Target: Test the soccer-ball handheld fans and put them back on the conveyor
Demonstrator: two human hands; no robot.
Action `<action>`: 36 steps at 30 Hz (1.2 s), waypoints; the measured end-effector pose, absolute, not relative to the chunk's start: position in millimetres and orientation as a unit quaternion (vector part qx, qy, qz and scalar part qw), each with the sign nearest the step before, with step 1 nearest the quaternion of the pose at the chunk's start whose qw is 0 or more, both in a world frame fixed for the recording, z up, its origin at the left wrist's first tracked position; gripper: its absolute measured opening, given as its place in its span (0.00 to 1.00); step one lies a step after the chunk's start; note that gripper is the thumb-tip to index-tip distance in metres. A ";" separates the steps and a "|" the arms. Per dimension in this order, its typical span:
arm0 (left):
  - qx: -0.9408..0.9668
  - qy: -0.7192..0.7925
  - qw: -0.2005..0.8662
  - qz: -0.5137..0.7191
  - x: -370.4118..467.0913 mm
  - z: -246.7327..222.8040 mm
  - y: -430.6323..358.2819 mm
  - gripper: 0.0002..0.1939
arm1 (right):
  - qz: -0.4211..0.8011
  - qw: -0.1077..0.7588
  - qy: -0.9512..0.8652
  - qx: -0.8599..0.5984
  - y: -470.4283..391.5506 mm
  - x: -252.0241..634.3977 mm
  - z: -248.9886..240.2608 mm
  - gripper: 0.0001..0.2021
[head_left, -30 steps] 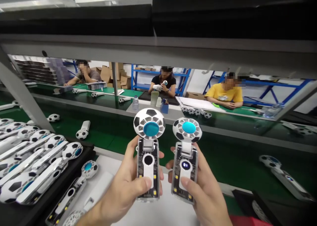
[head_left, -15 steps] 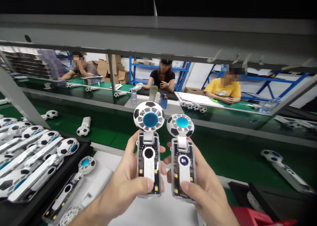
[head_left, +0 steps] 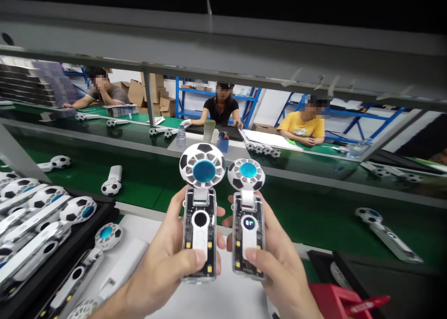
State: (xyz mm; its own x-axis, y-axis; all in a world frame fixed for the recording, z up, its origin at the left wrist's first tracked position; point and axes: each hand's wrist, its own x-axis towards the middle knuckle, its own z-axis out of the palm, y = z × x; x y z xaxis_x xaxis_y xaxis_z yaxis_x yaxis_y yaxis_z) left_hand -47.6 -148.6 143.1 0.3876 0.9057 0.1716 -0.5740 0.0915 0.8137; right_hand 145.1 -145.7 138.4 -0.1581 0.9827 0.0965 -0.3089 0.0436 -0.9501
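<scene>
My left hand [head_left: 164, 258] is wrapped round a handheld fan [head_left: 200, 233] with a soccer-ball head, a blue centre and a clear handle over a dark circuit board. The thumb lies on its white button strip, and its round display is dark. In my right hand [head_left: 279, 263] is a second such fan [head_left: 248, 244], gripped by the handle with the thumb on its strip. Its round display is lit with digits and a green mark. Both fans stand upright side by side, slightly apart, above a white sheet [head_left: 216, 300].
At left, a black tray [head_left: 101, 212] holds several fans; another fan [head_left: 78, 272] lies beside it. A green conveyor belt [head_left: 153, 184] crosses ahead, carrying a fan [head_left: 387, 235] at right. A red box [head_left: 324, 300] with a red marker [head_left: 370, 305] stands front right. Three co-workers sit opposite.
My view has shifted slightly to the right. Both hands keep their fans. A green mark now shows on the right fan's lit display. The middle co-worker's hand has moved down to the table.
</scene>
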 end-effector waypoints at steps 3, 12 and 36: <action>0.421 0.207 0.719 0.513 -47.9 143.4 -149.8 0.36 | 0.598 0.554 -0.468 -0.341 -145.8 144.1 136.8 0.39; 0.432 0.224 0.699 0.524 -44.2 138.6 -149.8 0.34 | 0.603 0.560 -0.465 -0.328 -145.8 142.2 137.0 0.38; 0.444 0.218 0.718 0.489 -56.0 144.8 -144.8 0.33 | 0.577 0.602 -0.454 -0.313 -146.8 138.7 143.4 0.34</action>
State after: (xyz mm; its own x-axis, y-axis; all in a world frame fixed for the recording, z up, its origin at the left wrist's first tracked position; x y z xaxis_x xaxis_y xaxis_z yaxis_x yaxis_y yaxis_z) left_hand -56.0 -144.8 144.8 0.4262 0.8963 0.1222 -0.5091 0.1260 0.8514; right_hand 138.7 -146.8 143.4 -0.0776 0.9795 0.1857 -0.4101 0.1384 -0.9015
